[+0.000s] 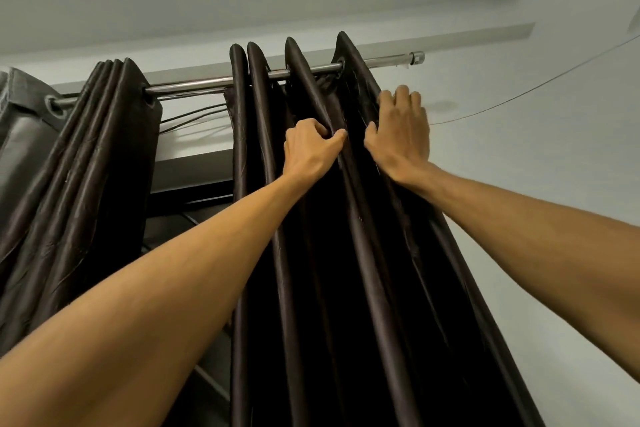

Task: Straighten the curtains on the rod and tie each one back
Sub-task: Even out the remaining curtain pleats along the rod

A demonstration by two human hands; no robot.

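A dark brown right curtain hangs in deep folds from a shiny metal rod near the ceiling. My left hand pinches one of its middle folds a little below the rod. My right hand presses flat against the curtain's outer right fold, fingers curled round its edge. A second dark left curtain is bunched on the rod further left, apart from both hands.
A grey curtain hangs at the far left edge. The rod ends in a clear finial at the right. A thin wire runs across the white wall on the right. A dark window frame shows between the curtains.
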